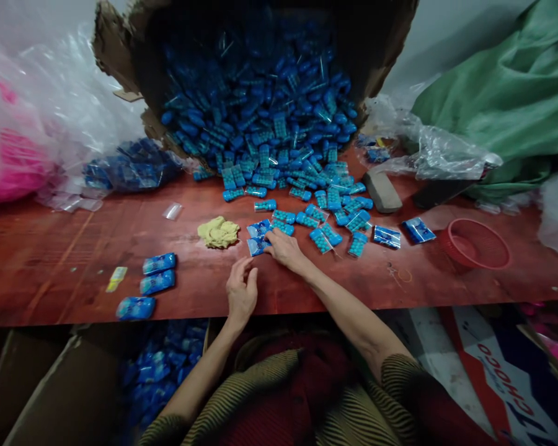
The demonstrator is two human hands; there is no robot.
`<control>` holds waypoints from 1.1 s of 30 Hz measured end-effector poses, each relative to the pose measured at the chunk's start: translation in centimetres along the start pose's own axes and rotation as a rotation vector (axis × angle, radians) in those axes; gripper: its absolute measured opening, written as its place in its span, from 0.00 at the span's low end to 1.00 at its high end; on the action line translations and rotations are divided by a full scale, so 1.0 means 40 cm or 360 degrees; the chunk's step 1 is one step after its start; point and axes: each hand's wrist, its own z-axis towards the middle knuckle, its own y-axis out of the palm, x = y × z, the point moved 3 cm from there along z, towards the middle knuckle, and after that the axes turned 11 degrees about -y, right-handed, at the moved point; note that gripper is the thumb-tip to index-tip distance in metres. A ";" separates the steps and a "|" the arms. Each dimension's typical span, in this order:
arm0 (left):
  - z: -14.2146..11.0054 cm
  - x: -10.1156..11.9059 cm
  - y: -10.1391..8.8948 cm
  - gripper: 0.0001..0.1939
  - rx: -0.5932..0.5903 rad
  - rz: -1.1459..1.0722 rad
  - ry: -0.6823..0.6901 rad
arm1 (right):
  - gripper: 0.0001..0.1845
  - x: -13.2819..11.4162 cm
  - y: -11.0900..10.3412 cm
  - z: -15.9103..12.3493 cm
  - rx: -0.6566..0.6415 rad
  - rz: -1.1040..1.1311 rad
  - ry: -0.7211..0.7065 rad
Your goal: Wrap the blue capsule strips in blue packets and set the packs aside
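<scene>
My right hand (283, 246) reaches forward over the red-brown table (65, 260) and its fingers press on a small blue packet (258, 246), with another packet (259, 228) just beyond. My left hand (242, 290) rests nearer the table edge, fingers loosely curled and pinched, holding nothing I can make out. A tipped cardboard box (121, 49) at the back spills a heap of blue packets (270, 124) toward my hands. A yellow crumpled cloth (218, 232) lies left of my right hand.
Three filled blue packets (149, 282) lie at the front left beside a yellow slip (116, 279). A red plastic basket (477, 243) sits at the right, a grey block (382, 191) behind it. Clear bags, pink goods (9, 161) and green cloth (502, 93) flank the table. A box of blue packets (158, 365) stands below.
</scene>
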 end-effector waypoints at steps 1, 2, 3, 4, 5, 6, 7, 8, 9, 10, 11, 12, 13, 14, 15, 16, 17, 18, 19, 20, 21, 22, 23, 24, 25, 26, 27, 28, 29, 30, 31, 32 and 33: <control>0.004 -0.003 0.001 0.13 -0.0030 -0.0074 -0.0090 | 0.12 0.001 0.001 0.002 0.0000 0.0021 0.0015; 0.010 -0.007 0.001 0.13 -0.0064 -0.0139 -0.0185 | 0.11 0.001 0.001 0.002 0.0000 0.0042 0.0033; 0.016 -0.012 0.001 0.14 -0.0098 -0.0192 -0.0276 | 0.10 0.002 0.001 0.001 0.0006 0.0061 0.0049; 0.021 -0.016 0.000 0.14 -0.0128 -0.0235 -0.0358 | 0.10 0.003 0.000 0.000 0.0021 0.0076 0.0061; 0.025 -0.020 -0.001 0.14 -0.0153 -0.0274 -0.0427 | 0.11 0.004 -0.003 -0.001 0.0039 0.0084 0.0069; 0.027 -0.023 -0.002 0.14 -0.0166 -0.0315 -0.0484 | 0.13 0.005 -0.006 -0.001 0.0049 0.0081 0.0073; 0.029 -0.025 -0.003 0.15 -0.0168 -0.0358 -0.0531 | 0.15 0.006 -0.007 -0.001 0.0049 0.0066 0.0075; 0.031 -0.025 -0.004 0.15 -0.0165 -0.0401 -0.0572 | 0.16 0.006 -0.008 0.000 0.0038 0.0043 0.0079; 0.032 -0.024 -0.005 0.16 -0.0160 -0.0446 -0.0612 | 0.16 0.006 -0.007 0.001 0.0023 0.0012 0.0088; 0.034 -0.023 -0.005 0.16 -0.0159 -0.0491 -0.0651 | 0.16 0.006 -0.005 0.003 0.0012 -0.0022 0.0103; 0.036 -0.022 -0.005 0.17 -0.0162 -0.0531 -0.0685 | 0.15 0.006 -0.002 0.004 0.0009 -0.0055 0.0120; 0.038 -0.020 -0.004 0.17 -0.0166 -0.0564 -0.0714 | 0.14 0.005 0.002 0.005 0.0014 -0.0084 0.0134; 0.039 -0.019 -0.003 0.18 -0.0171 -0.0585 -0.0735 | 0.14 0.004 0.007 0.006 0.0026 -0.0107 0.0144; 0.041 -0.018 -0.001 0.18 -0.0175 -0.0597 -0.0749 | 0.14 0.003 0.011 0.005 0.0037 -0.0126 0.0148; 0.041 -0.017 0.001 0.18 -0.0181 -0.0599 -0.0757 | 0.14 0.003 0.014 0.004 0.0047 -0.0140 0.0147; 0.041 -0.017 0.005 0.18 -0.0192 -0.0591 -0.0762 | 0.14 0.002 0.016 0.002 0.0057 -0.0149 0.0141; 0.041 -0.016 0.008 0.19 -0.0209 -0.0571 -0.0768 | 0.14 0.003 0.015 -0.002 0.0067 -0.0155 0.0132; 0.042 -0.016 0.010 0.19 -0.0227 -0.0535 -0.0764 | 0.13 0.004 0.013 -0.006 0.0076 -0.0161 0.0123; 0.044 -0.013 0.010 0.18 -0.0229 -0.0473 -0.0726 | 0.13 0.005 0.009 -0.011 0.0079 -0.0169 0.0118; 0.050 -0.008 0.006 0.17 -0.0201 -0.0382 -0.0633 | 0.13 0.006 0.003 -0.016 0.0074 -0.0176 0.0116; 0.059 0.000 -0.002 0.16 -0.0140 -0.0263 -0.0487 | 0.13 0.007 -0.004 -0.021 0.0056 -0.0180 0.0117; 0.070 0.010 -0.013 0.15 -0.0055 -0.0119 -0.0305 | 0.12 0.007 -0.012 -0.024 0.0026 -0.0179 0.0119; 0.084 0.021 -0.025 0.14 0.0041 0.0034 -0.0120 | 0.12 0.006 -0.019 -0.026 -0.0008 -0.0175 0.0119; 0.099 0.030 -0.037 0.14 0.0134 0.0177 0.0040 | 0.12 0.004 -0.025 -0.026 -0.0037 -0.0168 0.0111; 0.114 0.034 -0.046 0.14 0.0199 0.0289 0.0131 | 0.12 0.001 -0.029 -0.024 -0.0058 -0.0161 0.0098; 0.130 0.035 -0.054 0.15 0.0239 0.0349 0.0154 | 0.13 -0.003 -0.031 -0.020 -0.0068 -0.0153 0.0086; 0.144 0.031 -0.058 0.15 0.0245 0.0351 0.0133 | 0.14 -0.007 -0.031 -0.016 -0.0064 -0.0141 0.0082; 0.155 0.025 -0.057 0.16 0.0220 0.0310 0.0091 | 0.15 -0.009 -0.029 -0.011 -0.0050 -0.0123 0.0084; 0.160 0.018 -0.053 0.15 0.0175 0.0246 0.0048 | 0.14 -0.011 -0.025 -0.007 -0.0036 -0.0095 0.0090; 0.161 0.009 -0.044 0.15 0.0116 0.0181 0.0013 | 0.14 -0.011 -0.020 -0.004 -0.0029 -0.0062 0.0100; 0.158 0.001 -0.034 0.15 0.0062 0.0129 -0.0011 | 0.12 -0.010 -0.015 -0.002 -0.0026 -0.0030 0.0109; 0.151 -0.007 -0.024 0.15 0.0019 0.0098 -0.0025 | 0.11 -0.007 -0.011 -0.001 -0.0025 -0.0002 0.0112; 0.143 -0.014 -0.015 0.15 -0.0010 0.0090 -0.0029 | 0.10 -0.004 -0.008 -0.001 -0.0024 0.0019 0.0110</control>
